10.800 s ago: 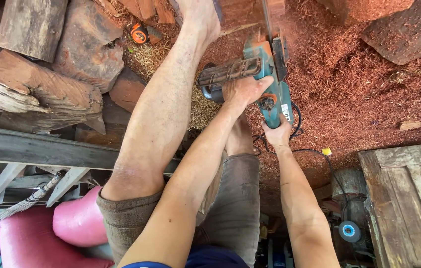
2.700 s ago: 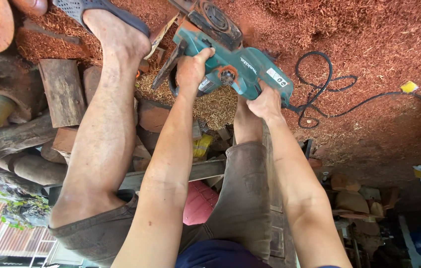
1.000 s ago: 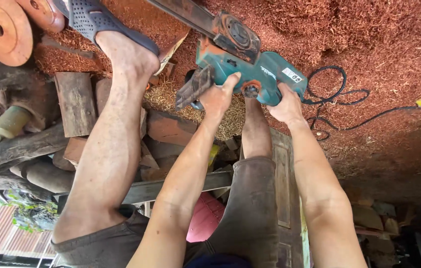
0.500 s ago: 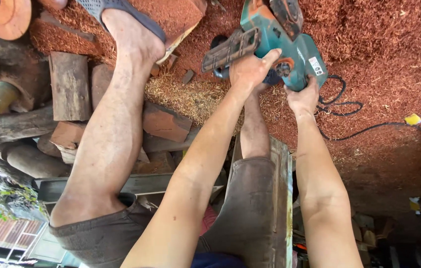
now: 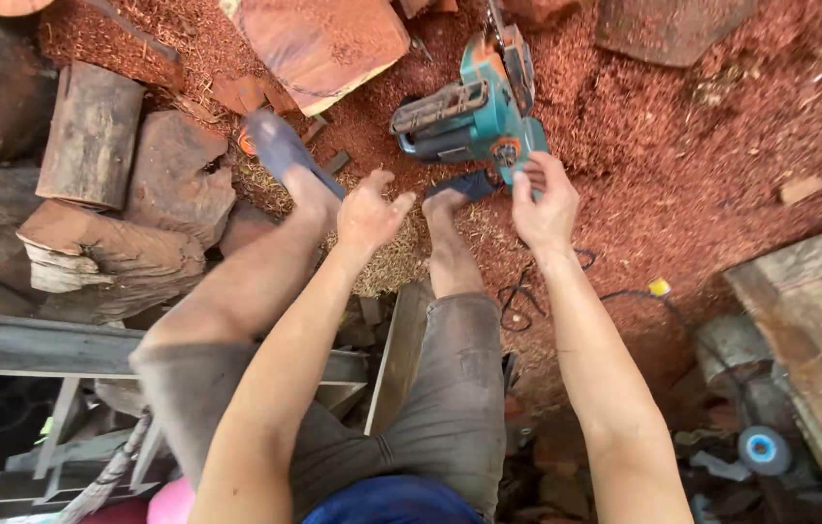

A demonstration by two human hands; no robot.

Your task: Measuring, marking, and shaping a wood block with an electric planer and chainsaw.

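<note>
though loose (fingertips only), right hand (image 5: 544,202) touches saw (image 5: 474,112).

A teal-green electric chainsaw with a plastic body (image 5: 477,114) lies on red sawdust in the upper middle of the frame. Its body sits tilted, with the black front handle loop on its left side and a darker grey guard plate beside that. The narrow metal guide bar runs from the top of the body up to the upper edge of the frame, where it is cut off. A small round orange-and-grey knob shows on the lower right of the housing. The rear grip at the bottom right of the body is touched by fingertips.
</note>
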